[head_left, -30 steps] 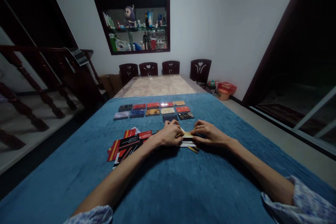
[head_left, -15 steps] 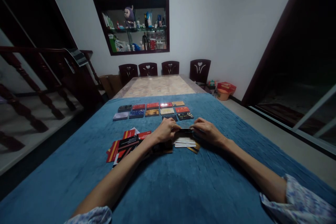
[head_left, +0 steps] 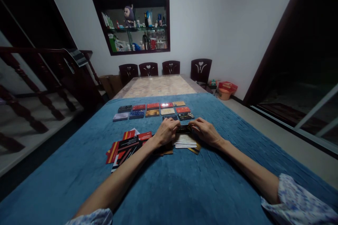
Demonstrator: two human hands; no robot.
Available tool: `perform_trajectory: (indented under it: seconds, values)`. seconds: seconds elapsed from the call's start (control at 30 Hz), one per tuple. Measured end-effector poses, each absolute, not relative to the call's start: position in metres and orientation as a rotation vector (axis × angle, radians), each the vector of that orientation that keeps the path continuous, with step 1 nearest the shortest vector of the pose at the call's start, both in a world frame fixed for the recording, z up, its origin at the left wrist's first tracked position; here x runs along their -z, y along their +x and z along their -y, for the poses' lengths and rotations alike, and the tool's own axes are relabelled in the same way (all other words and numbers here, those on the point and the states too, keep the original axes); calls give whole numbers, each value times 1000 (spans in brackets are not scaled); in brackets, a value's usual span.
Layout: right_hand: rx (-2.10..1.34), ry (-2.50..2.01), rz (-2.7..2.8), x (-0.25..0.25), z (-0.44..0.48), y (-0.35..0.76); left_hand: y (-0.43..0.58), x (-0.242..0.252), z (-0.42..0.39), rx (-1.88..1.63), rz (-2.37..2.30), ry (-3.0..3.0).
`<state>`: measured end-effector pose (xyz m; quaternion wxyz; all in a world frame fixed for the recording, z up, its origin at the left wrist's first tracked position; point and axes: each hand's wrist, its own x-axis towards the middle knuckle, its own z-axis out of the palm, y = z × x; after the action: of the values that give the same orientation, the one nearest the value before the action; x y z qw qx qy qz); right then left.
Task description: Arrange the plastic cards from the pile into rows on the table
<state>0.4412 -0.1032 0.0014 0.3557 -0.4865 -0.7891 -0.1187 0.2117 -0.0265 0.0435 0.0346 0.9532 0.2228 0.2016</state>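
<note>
Between my two hands is a dark stack of cards, its face black with some gold at the right. The fingers of my left hand close on its left end. At its right end, my right hand pinches with thumb and fingers. Just below lies a pile of white cards, with a black-and-gold card sticking out beneath. Loose red and black cards spread to the left, partly covered by my left forearm. Beyond my hands, a dark blue card stack is partly hidden by my left fingers.
Neat card stacks stand in rows farther off, among them a red stack, a blue stack and a black stack. A blue cloth covers the near table. Dark chairs stand at the far end.
The dark stack, seen edge-on before, now shows more of its black and gold face. My hands stay at its ends, with the right one shifted slightly left.
</note>
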Motion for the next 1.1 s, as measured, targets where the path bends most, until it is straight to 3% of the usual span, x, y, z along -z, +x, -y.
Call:
perform_trajectory:
  seconds: [0.5,1.1]
  values:
    - [322,-1373,2039,8,97,439,212,-36,33,-511,-906,2998]
    - [353,-1354,2072,-3,100,436,218,-41,37,-628,-999,2806]
